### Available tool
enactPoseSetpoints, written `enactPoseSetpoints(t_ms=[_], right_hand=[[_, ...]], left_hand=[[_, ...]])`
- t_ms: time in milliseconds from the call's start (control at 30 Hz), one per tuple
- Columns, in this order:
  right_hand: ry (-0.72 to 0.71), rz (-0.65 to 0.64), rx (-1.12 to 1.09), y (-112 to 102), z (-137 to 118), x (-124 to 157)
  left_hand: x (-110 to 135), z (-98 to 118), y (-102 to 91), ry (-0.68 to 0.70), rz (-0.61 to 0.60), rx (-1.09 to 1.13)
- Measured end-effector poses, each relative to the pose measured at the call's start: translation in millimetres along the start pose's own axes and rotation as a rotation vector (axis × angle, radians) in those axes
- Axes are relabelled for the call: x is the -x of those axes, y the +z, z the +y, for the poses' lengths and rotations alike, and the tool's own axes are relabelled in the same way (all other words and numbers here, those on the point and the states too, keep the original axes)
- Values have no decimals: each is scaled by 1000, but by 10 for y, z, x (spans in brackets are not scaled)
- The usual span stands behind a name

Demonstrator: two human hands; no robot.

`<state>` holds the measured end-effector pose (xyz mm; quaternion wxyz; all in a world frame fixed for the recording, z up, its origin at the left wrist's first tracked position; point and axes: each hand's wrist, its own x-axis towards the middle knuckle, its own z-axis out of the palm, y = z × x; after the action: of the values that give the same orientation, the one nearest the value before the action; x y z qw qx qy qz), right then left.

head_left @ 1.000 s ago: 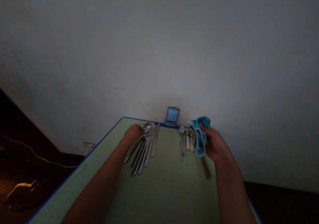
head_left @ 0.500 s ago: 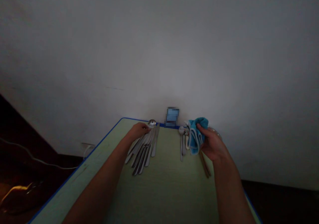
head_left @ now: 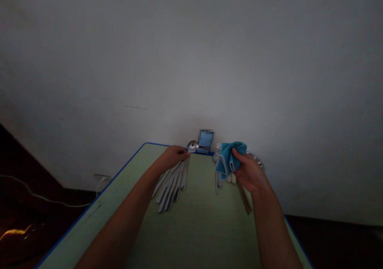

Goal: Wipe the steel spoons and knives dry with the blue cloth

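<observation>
My left hand (head_left: 172,158) grips the handle of a steel spoon (head_left: 193,146), whose shiny bowl sticks out past my fingers over the far table edge. Just below that hand lies a fanned row of steel cutlery (head_left: 172,187). My right hand (head_left: 249,171) is shut on a folded blue cloth (head_left: 229,159). A curved metal rim (head_left: 255,160) shows behind that hand, and I cannot tell what it belongs to. Under the cloth are a few spoons (head_left: 217,183), partly hidden, and wooden chopsticks (head_left: 244,198) lie below my right hand.
The cutlery lies on a pale green table (head_left: 191,237) with blue edging, set against a white wall (head_left: 191,61). A blurred blue object (head_left: 206,141) stands at the far edge. A white cable (head_left: 44,199) runs across the dark floor at the left.
My left hand has carried the spoon up and to the right, toward the far edge. The blue cloth in my right hand has shifted left and now covers more of the spoons.
</observation>
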<state>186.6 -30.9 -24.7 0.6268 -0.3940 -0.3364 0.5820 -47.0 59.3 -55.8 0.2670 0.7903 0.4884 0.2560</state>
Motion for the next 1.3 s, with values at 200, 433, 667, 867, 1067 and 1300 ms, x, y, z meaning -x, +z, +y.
enactPoseSetpoints(t_ms=[200, 433, 667, 867, 1067, 1300], right_hand=[[-10, -8, 6, 21, 65, -75], [-37, 22, 47, 138, 32, -77], [-158, 56, 254, 182, 22, -94], [-250, 65, 466, 149, -1, -88], [-343, 85, 709, 161, -52, -39], [-576, 140, 993, 250, -49, 23]], left_hand=[[69, 146, -53, 51, 10, 25], [195, 384, -119, 90, 29, 84], [265, 546, -195, 120, 67, 112], [228, 556, -181, 117, 73, 95], [224, 620, -181, 65, 14, 72], [241, 638, -147, 41, 7, 66]])
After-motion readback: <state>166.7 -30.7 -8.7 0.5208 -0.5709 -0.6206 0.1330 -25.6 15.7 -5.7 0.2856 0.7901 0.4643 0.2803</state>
